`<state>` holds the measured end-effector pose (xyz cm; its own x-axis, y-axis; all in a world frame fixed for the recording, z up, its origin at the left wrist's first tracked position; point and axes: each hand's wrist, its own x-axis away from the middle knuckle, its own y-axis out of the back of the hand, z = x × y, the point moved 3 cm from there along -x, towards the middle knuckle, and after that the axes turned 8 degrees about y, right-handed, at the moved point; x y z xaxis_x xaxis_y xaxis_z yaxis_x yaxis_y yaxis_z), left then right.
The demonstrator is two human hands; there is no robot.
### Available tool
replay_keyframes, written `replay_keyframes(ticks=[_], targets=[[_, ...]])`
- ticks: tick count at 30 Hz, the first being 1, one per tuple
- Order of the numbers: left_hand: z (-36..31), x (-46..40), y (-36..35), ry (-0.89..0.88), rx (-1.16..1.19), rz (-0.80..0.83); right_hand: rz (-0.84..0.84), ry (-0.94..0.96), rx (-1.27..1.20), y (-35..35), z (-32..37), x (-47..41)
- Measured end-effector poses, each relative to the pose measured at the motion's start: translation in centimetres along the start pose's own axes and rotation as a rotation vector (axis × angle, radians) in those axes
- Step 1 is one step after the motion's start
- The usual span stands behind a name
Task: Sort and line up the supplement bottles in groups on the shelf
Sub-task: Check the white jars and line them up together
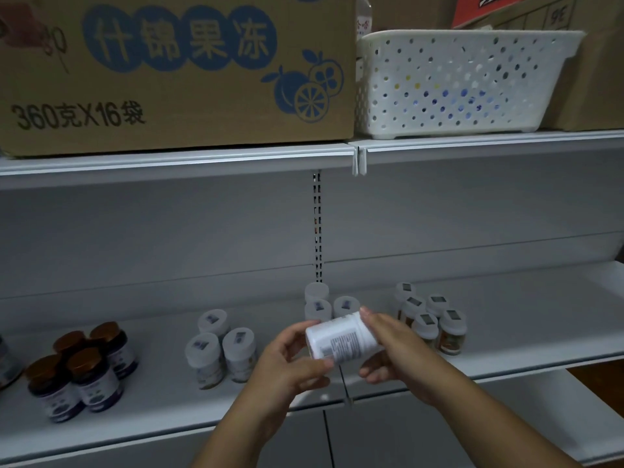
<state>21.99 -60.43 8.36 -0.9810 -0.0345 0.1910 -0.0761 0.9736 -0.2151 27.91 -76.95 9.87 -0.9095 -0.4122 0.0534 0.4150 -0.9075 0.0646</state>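
Both hands raised before the shelf [506,352], left hand [287,363] and right hand [388,346] in curled-finger grip on one tilted white bottle [341,339].

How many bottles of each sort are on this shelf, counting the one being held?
Brown-capped dark bottles: 4
White-capped bottles, left cluster: 3
White-capped bottles, middle cluster: 3
White-capped amber bottles: 5
White bottle held by left hand and right hand: 1
Total: 16, leaving out something cut off at the far left edge.

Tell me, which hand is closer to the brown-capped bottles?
Left. The left hand is right of the brown-capped bottles; the right hand is farther right, past the white bottle.
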Motion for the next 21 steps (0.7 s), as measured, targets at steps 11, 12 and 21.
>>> replay_keyframes(ticks=[11, 12, 21], targets=[[-0.32, -0.3, 0.14, 0.062, 0.025, 0.012, -0.05, 0.168, -0.171, 0.49, 0.6, -0.05], [-0.42, -0.33, 0.14, 0.063, 0.019, 0.017, -0.046, 0.173, -0.177, 0.48, 0.65, -0.01], [-0.33, -0.62, 0.07, -0.072, -0.002, -0.003, -0.056, 0.088, -0.097, 0.68, 0.38, -0.46]])
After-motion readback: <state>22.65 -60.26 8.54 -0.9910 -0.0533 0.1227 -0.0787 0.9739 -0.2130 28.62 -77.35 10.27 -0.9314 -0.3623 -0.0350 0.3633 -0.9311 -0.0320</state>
